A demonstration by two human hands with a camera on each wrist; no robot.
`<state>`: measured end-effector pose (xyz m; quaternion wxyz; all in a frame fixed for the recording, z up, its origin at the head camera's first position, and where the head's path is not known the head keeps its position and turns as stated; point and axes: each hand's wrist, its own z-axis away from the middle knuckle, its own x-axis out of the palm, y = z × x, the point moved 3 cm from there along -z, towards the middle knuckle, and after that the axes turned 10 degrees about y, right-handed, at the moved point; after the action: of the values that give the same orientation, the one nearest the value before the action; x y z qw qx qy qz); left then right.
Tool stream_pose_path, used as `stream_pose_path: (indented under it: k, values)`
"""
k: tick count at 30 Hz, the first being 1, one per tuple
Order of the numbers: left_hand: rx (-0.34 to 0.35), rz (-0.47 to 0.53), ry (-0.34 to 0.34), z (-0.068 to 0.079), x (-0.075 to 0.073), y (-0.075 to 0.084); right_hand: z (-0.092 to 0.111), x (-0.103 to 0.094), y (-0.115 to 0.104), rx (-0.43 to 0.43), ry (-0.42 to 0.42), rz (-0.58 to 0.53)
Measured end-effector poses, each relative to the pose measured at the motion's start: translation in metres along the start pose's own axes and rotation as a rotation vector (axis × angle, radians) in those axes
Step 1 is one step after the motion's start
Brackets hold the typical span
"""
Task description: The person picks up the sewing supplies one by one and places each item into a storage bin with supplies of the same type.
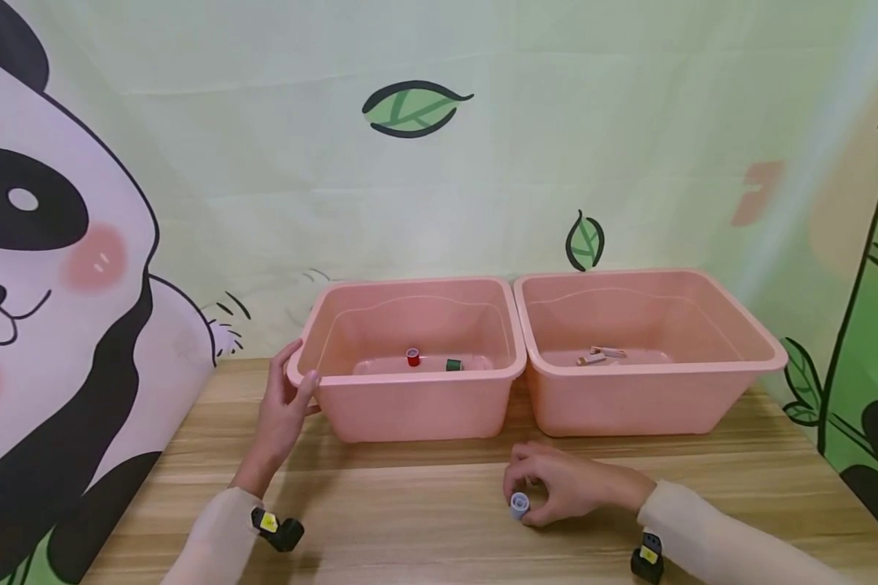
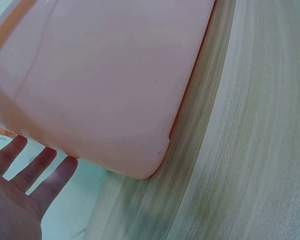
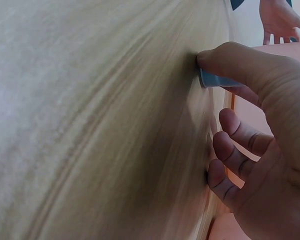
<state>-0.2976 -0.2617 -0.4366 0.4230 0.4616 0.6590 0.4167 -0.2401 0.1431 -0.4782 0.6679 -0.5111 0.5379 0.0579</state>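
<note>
My right hand [image 1: 559, 483] pinches a small light-blue cylinder [image 1: 519, 505] between thumb and fingers, low over the wooden table. A ring shows inside its round end. In the right wrist view the blue cylinder [image 3: 217, 80] is partly covered by the thumb, while the other fingers curl loosely beside it. My left hand [image 1: 281, 418] holds the front left corner of the left pink bin [image 1: 417, 406], thumb at the front rim. In the left wrist view its fingertips touch the bin's side wall. Inside that bin lie a red cylinder [image 1: 413, 357] and a dark green one [image 1: 454, 366].
Right beside it stands another pink bin [image 1: 629, 402], with a few small pale pieces [image 1: 593, 358] on its floor. Both bins are on the wood-grain table [image 1: 410, 512], close to a printed cloth backdrop [image 1: 439, 203] with a panda and leaves.
</note>
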Motion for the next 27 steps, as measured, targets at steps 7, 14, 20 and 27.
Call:
stream_pose_path:
  k: [7,14,20,27]
  values:
    - [0.005,0.008,0.003,0.0005,-0.0004,0.0005,0.0001,0.0,0.0011,0.001,-0.001,-0.003]
    - [0.011,0.015,0.004,-0.0002,-0.0004,-0.0005,0.0001,0.0001,0.0021,0.01,-0.003,0.006]
    - [0.003,0.001,0.002,0.0,-0.0001,0.0015,-0.0005,0.0004,0.0035,0.006,0.0,0.017]
    - [0.001,0.007,0.0,0.0002,0.0002,0.0016,-0.0049,-0.0023,0.0001,-0.027,0.008,0.012]
